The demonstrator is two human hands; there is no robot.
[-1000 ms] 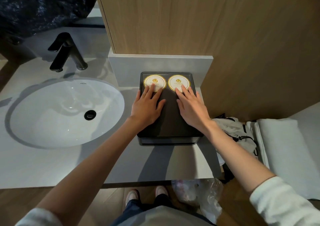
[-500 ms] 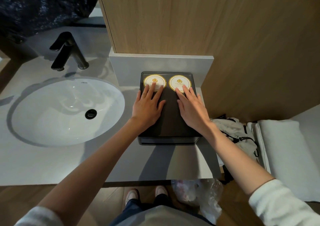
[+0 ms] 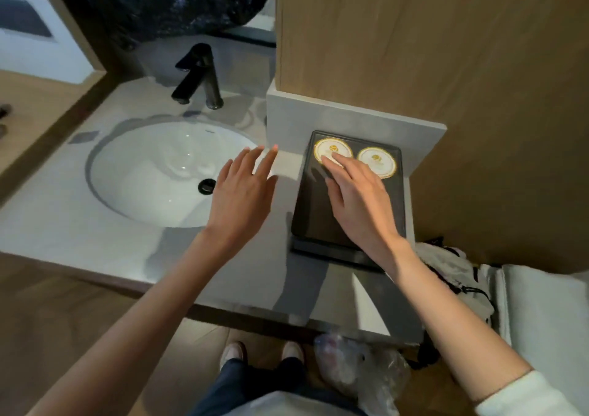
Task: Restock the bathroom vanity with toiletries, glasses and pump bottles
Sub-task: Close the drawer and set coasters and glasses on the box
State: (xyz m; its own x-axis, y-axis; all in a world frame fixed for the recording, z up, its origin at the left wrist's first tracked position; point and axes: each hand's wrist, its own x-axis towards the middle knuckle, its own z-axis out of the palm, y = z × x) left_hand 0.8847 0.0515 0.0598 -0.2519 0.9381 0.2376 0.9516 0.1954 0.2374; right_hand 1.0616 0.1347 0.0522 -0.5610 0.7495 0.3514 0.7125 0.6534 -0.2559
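A black tray [image 3: 312, 202] lies on the grey vanity top [image 3: 79, 230] against the low back ledge. Two round white coasters with gold rims sit at its far end, the left coaster [image 3: 333, 149] and the right coaster [image 3: 377, 162]. My right hand [image 3: 360, 195] lies flat over the tray, its fingertips touching the near edge of the left coaster. My left hand [image 3: 242, 189] hovers with spread, straight fingers over the counter between the sink and the tray, holding nothing.
A white oval sink [image 3: 165, 173] with a black drain and a black faucet [image 3: 199, 76] lies left of the tray. A wooden panel [image 3: 414, 49] rises behind. Folded white towels [image 3: 541, 313], a white bag [image 3: 452, 269] and a plastic bag [image 3: 360, 371] sit at right.
My left hand lifted off the tray and moved left toward the sink. My right hand shifted left to the left coaster. The view swung left.
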